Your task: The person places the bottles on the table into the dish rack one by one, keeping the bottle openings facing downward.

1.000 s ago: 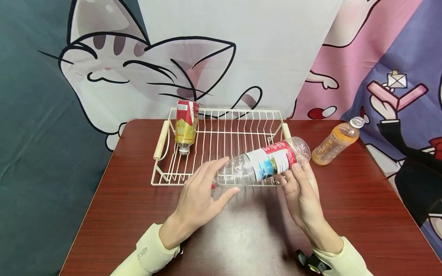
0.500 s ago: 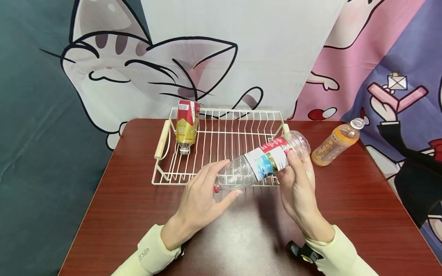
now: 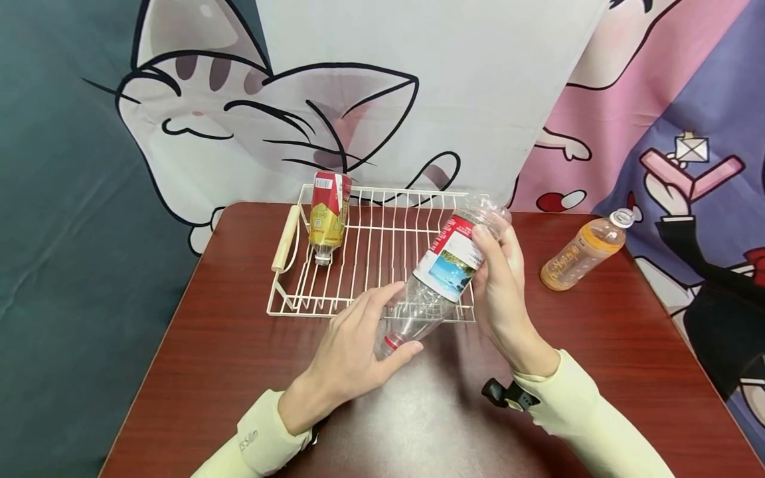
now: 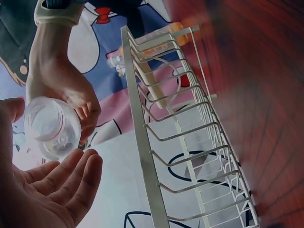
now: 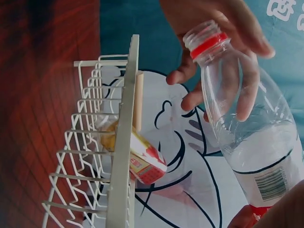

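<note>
A clear plastic water bottle (image 3: 445, 269) with a red, white and blue label slants over the front of the white wire rack (image 3: 311, 315), neck down toward the left. My right hand (image 3: 502, 292) grips it around the label near its base. The left hand (image 3: 352, 348) surrounds the neck loosely, thumb and fingers spread apart. In the right wrist view the bottle's mouth (image 5: 205, 35) is uncapped, with a red ring below it. The left wrist view looks into the bottle's neck end (image 4: 52, 128), the left fingers (image 4: 71, 185) extended beneath it.
A red and yellow bottle (image 3: 329, 209) leans upside down in the rack's left end. Wooden handles (image 3: 287, 238) flank the rack. Right of it, a bottle of orange drink (image 3: 582, 252) stands on the red-brown table (image 3: 209, 372). A cartoon-print cloth (image 3: 478, 79) hangs behind.
The right hand has swung the bottle's base up and leftward, so the bottle tilts more steeply and its neck points lower. The left hand has stayed nearly in place.
</note>
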Tool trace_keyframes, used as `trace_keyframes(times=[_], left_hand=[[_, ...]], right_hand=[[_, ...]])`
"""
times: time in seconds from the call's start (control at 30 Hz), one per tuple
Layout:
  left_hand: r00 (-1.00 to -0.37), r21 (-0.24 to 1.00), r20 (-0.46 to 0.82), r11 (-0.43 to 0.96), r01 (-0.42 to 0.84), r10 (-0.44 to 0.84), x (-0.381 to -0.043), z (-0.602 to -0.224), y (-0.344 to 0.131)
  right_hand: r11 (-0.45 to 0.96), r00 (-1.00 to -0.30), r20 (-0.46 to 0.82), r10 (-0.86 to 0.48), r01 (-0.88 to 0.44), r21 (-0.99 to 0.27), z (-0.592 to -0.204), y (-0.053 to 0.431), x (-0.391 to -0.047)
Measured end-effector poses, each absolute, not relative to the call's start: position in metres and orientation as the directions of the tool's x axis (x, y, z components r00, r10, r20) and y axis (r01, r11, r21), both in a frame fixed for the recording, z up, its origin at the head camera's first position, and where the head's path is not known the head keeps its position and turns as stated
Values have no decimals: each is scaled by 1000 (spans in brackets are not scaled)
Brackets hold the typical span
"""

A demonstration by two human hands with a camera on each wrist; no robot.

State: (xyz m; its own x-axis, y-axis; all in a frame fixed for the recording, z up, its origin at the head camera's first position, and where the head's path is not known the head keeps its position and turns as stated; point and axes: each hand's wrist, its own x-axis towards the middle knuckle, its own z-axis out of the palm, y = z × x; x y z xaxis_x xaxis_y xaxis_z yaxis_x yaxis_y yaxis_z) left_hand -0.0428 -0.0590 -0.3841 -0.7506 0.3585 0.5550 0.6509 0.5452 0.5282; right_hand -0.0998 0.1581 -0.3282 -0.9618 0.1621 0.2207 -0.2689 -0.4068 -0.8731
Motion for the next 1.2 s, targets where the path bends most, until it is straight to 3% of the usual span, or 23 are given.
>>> trace_keyframes(times=[0.4,0.67,0.87,1.2], left_hand=[[-774,515,560,608,605,296,-48,-384,-91],[-877,473,459,797,375,140,-57,-394,-132],[-923,517,383,819,247,37,-52,-402,-155],[-965,543,261,827,145,-3,-47,-408,-161]], right_hand=[[-247,-974,222,53,-228,-942,-300,152,-136],[-150,-977,209,-49,-199,-968,-274,141,-183],[-54,-987,123,-106,-118,-992,-273,122,-217],[19,-994,69,-88,-71,-997,-283,103,-254]])
